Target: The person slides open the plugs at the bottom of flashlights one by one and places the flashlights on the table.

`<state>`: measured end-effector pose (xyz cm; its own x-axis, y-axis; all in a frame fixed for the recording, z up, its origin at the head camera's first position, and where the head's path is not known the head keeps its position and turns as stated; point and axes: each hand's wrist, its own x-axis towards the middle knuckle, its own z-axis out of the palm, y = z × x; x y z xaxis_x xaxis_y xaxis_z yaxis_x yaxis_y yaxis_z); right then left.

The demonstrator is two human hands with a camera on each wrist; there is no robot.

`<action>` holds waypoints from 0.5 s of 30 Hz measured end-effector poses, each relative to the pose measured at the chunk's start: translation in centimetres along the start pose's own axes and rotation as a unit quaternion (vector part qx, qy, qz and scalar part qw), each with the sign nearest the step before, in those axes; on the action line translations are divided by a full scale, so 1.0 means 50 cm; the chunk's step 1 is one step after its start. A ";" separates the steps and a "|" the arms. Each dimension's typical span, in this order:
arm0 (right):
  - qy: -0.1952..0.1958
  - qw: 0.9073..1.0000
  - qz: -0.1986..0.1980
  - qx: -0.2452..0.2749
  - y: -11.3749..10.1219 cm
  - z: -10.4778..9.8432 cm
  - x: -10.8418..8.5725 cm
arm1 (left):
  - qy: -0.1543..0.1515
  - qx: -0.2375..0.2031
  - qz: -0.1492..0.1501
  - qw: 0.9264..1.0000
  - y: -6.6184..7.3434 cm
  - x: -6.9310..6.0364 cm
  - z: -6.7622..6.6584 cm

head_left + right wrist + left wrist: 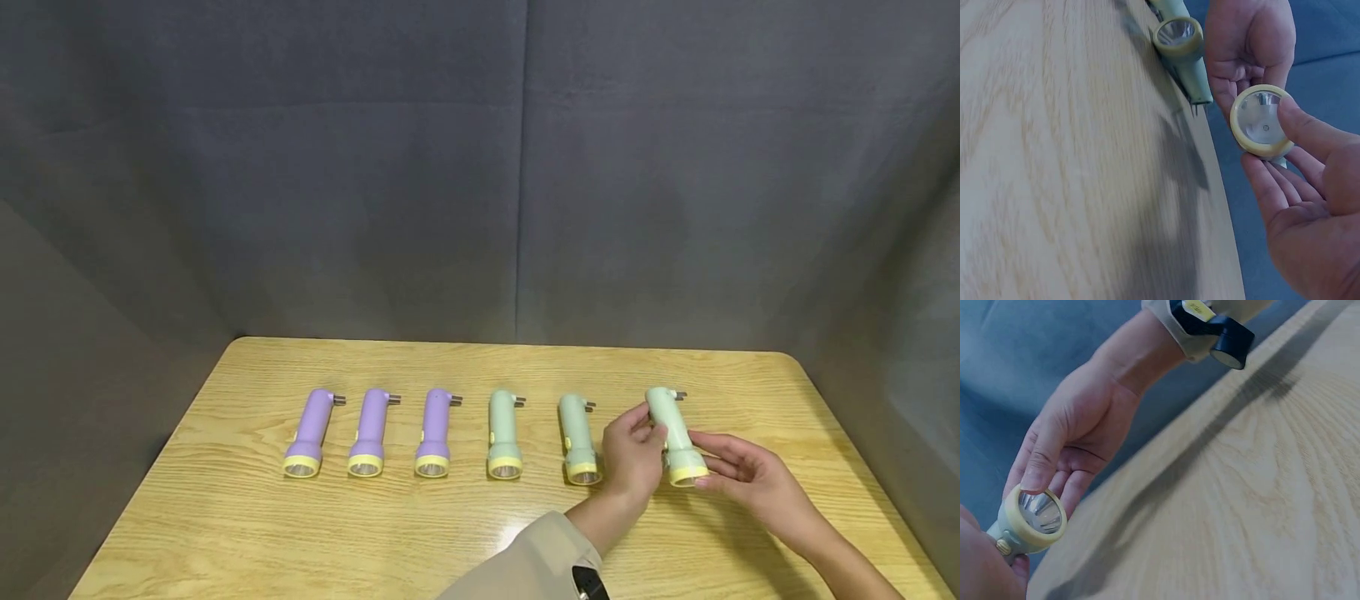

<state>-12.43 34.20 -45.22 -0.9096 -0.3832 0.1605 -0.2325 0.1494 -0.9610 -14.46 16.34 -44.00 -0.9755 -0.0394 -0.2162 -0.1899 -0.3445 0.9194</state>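
Observation:
Both hands hold a pale green flashlight (670, 421) with a yellow lens ring, at the right end of a row of flashlights. My left hand (633, 454) grips its body from the left side. Thumb and fingers of my right hand (761, 483) pinch the lens end; in the right wrist view the thumb lies over the edge of the yellow ring (1240, 125). The left wrist view shows the small yellow switch (1003, 546) beside my left hand (985, 565). Prongs stick out sideways at the flashlight's far end in the head view.
Left of the hands, two green flashlights (576, 433) (502, 429) and three purple ones (436, 425) (371, 425) (312, 425) lie spaced in a row, lenses toward me. The wooden table (300, 533) meets grey curtains (375, 208) behind it and at both sides.

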 end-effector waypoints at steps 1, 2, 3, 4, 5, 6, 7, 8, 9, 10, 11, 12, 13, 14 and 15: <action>-0.004 1.000 0.000 0.005 0.002 -0.002 0.000 | 0.004 0.001 0.001 1.000 -0.006 0.001 0.001; -0.006 1.000 0.000 0.008 0.005 -0.003 0.000 | 0.005 0.001 0.001 1.000 -0.010 0.001 0.001; -0.008 1.000 0.000 0.009 0.007 -0.004 0.000 | 0.005 0.000 0.002 1.000 -0.015 0.001 0.002; -0.009 1.000 0.001 0.012 0.010 -0.005 0.000 | 0.006 -0.001 0.002 1.000 -0.019 0.002 0.003; -0.012 1.000 0.003 0.018 0.013 -0.006 0.001 | 0.007 -0.001 0.003 1.000 -0.023 0.002 0.004; -0.014 1.000 0.006 0.021 0.016 -0.007 0.001 | 0.006 -0.003 0.003 1.000 -0.027 0.002 0.005; -0.017 1.000 0.009 0.024 0.019 -0.008 0.001 | 0.007 -0.002 0.003 1.000 -0.031 0.002 0.005; -0.018 0.999 0.013 0.026 0.023 -0.009 0.000 | 0.006 -0.001 0.004 1.000 -0.034 0.003 0.006; -0.020 0.999 0.018 0.027 0.026 -0.010 0.000 | 0.007 0.002 0.004 1.000 -0.038 0.003 0.006; -0.022 0.999 0.023 0.029 0.029 -0.011 0.000 | 0.007 0.005 0.006 1.000 -0.041 0.004 0.006; -0.022 0.999 0.026 0.029 0.032 -0.012 -0.001 | 0.007 0.012 0.010 1.000 -0.044 0.005 0.006; -0.024 0.999 0.028 0.029 0.035 -0.012 -0.001 | 0.007 0.017 0.014 1.000 -0.047 0.005 0.006; -0.025 0.999 0.030 0.030 0.038 -0.012 -0.002 | 0.008 0.022 0.018 1.000 -0.050 0.006 0.006; -0.026 0.999 0.031 0.032 0.041 -0.013 -0.002 | 0.008 0.025 0.022 0.999 -0.053 0.006 0.006; -0.026 0.999 0.033 0.034 0.044 -0.013 -0.002 | 0.007 0.029 0.026 0.999 -0.056 0.007 0.006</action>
<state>-13.05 35.15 -47.20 -0.9026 -0.4216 0.0869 -0.1478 0.1139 -0.9824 -14.29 17.55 -46.53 -0.9829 -0.0684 -0.1708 -0.1446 -0.2865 0.9471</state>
